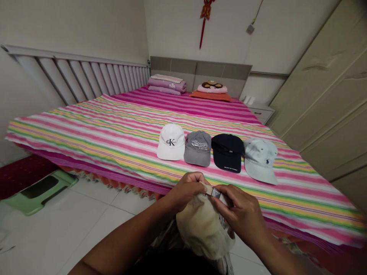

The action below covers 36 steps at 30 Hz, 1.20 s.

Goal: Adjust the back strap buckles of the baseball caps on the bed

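A cream baseball cap [200, 225] hangs in front of my body, held up by its back strap. My left hand [189, 190] pinches the strap's left end between thumb and fingers. On the other side, my right hand [239, 208] grips the strap close to a metal buckle [216, 193]. Beyond my hands a row of caps lies on the bed: a white cap [171, 141] with black letters, a grey cap [197, 148] with white script, a dark navy cap [228, 152] and a pale blue cap [260, 159].
The bed has a striped cover [94, 131]. Folded purple bedding [167, 84] and a pink folded item [212, 89] sit by the headboard [177, 65]. A green stool [40, 191] stands on the floor at left. A wardrobe [323, 99] rises at right, near a white nightstand [260, 112].
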{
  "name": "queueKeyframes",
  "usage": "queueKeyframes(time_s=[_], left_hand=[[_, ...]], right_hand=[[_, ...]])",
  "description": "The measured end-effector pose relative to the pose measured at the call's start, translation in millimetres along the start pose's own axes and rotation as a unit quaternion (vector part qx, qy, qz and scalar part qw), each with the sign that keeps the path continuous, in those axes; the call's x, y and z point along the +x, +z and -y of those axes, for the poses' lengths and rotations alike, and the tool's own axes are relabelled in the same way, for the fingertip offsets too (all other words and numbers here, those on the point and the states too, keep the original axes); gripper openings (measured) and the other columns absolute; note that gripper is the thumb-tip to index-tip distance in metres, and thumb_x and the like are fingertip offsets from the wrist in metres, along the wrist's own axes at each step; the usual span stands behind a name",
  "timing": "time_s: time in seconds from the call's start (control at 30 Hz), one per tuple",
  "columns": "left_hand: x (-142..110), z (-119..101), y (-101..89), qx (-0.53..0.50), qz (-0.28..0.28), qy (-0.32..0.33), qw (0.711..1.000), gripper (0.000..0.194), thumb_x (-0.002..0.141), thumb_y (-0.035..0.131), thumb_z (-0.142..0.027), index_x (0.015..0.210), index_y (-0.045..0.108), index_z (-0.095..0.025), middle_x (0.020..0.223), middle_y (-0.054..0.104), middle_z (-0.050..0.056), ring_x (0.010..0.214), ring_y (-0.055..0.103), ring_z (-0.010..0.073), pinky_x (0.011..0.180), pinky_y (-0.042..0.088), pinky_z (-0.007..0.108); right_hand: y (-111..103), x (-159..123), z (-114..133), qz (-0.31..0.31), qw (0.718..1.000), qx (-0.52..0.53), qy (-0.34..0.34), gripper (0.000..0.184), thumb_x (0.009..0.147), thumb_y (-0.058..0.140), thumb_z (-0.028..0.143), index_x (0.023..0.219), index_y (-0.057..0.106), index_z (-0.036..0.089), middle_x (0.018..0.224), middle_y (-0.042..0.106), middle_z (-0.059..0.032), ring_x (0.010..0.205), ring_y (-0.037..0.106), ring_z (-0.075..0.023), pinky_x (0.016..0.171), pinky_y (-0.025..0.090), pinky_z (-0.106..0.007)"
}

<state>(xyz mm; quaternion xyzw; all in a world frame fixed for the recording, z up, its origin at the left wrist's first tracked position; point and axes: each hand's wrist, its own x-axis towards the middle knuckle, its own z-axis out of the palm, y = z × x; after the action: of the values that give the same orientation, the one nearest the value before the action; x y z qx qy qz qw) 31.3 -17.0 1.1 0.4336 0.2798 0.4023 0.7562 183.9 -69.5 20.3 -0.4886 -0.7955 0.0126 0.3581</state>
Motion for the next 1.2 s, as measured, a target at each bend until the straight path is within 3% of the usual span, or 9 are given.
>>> queueKeyframes(time_s=[0.33, 0.43, 0.53, 0.6, 0.63, 0.77, 0.83, 1.2], left_hand=[[4, -1, -5.2, -0.039, 0.012, -0.008, 0.999, 0.013, 0.048, 0.052, -0.013, 0.050, 0.039, -0.015, 0.063, 0.060, 0.003, 0.052, 0.049, 0.0103, 0.050, 0.035, 0.022], [5, -9, -10.1, 0.000, 0.052, -0.034, 0.998, 0.017, 0.056, 0.061, -0.022, 0.061, 0.047, -0.014, 0.066, 0.060, 0.002, 0.051, 0.048, 0.0087, 0.049, 0.033, 0.020], [6, -19, -14.0, 0.078, 0.128, -0.095, 0.984, 0.028, 0.064, 0.064, -0.036, 0.078, 0.057, -0.013, 0.064, 0.057, 0.000, 0.050, 0.046, 0.0072, 0.048, 0.032, 0.019], [6, -23, -14.7, 0.125, 0.180, -0.148, 0.964, 0.030, 0.063, 0.066, -0.038, 0.076, 0.060, -0.012, 0.061, 0.056, -0.001, 0.049, 0.045, 0.0065, 0.049, 0.032, 0.019], [7, -24, -14.4, 0.139, 0.198, -0.168, 0.956, 0.029, 0.062, 0.068, -0.037, 0.074, 0.062, -0.012, 0.059, 0.055, -0.001, 0.048, 0.045, 0.0064, 0.049, 0.032, 0.020], [7, -21, -10.3, 0.140, 0.209, -0.188, 0.949, 0.025, 0.059, 0.070, -0.036, 0.065, 0.062, -0.013, 0.053, 0.052, -0.003, 0.046, 0.042, 0.0055, 0.047, 0.030, 0.019], [5, -18, -7.7, 0.125, 0.200, -0.192, 0.953, 0.026, 0.057, 0.072, -0.036, 0.061, 0.061, -0.012, 0.051, 0.051, -0.004, 0.044, 0.040, 0.0048, 0.046, 0.029, 0.019], [-7, -13, -4.6, 0.056, 0.139, -0.183, 0.972, 0.023, 0.054, 0.070, -0.029, 0.058, 0.058, -0.010, 0.046, 0.049, -0.003, 0.038, 0.038, 0.0040, 0.041, 0.025, 0.019]], right_hand=[[-3, 0, 0, 0.024, 0.998, 0.036, 0.039, 0.005, 0.072, 0.057, 0.019, 0.077, 0.058, 0.019, 0.064, 0.061, -0.0015, 0.054, 0.054, -0.0138, 0.051, 0.039, -0.025], [-4, 1, 1, 0.046, 0.996, 0.055, 0.044, 0.004, 0.072, 0.056, 0.018, 0.075, 0.058, 0.019, 0.064, 0.059, -0.0010, 0.055, 0.053, -0.0134, 0.053, 0.039, -0.025], [-6, 3, 1, 0.076, 0.989, 0.100, 0.079, 0.003, 0.071, 0.057, 0.019, 0.074, 0.058, 0.019, 0.066, 0.058, -0.0007, 0.058, 0.052, -0.0133, 0.055, 0.039, -0.025], [-6, 3, 0, 0.105, 0.966, 0.186, 0.147, 0.010, 0.070, 0.060, 0.023, 0.079, 0.058, 0.019, 0.065, 0.055, 0.0007, 0.057, 0.049, -0.0121, 0.052, 0.038, -0.024], [-6, 3, 0, 0.126, 0.941, 0.250, 0.190, 0.015, 0.070, 0.062, 0.027, 0.082, 0.057, 0.019, 0.063, 0.052, 0.0019, 0.054, 0.046, -0.0107, 0.049, 0.036, -0.023], [-5, 2, -2, 0.162, 0.792, 0.493, 0.323, 0.021, 0.072, 0.060, 0.036, 0.082, 0.054, 0.019, 0.059, 0.041, 0.0061, 0.043, 0.032, -0.0047, 0.039, 0.027, -0.018], [-4, 2, -2, 0.141, 0.753, 0.544, 0.343, 0.020, 0.069, 0.064, 0.033, 0.077, 0.053, 0.018, 0.059, 0.041, 0.0062, 0.042, 0.029, -0.0033, 0.038, 0.025, -0.017], [1, -2, 2, 0.096, 0.724, 0.593, 0.339, 0.020, 0.064, 0.068, 0.021, 0.077, 0.054, 0.017, 0.062, 0.051, 0.0046, 0.042, 0.033, -0.0021, 0.039, 0.022, -0.015]])
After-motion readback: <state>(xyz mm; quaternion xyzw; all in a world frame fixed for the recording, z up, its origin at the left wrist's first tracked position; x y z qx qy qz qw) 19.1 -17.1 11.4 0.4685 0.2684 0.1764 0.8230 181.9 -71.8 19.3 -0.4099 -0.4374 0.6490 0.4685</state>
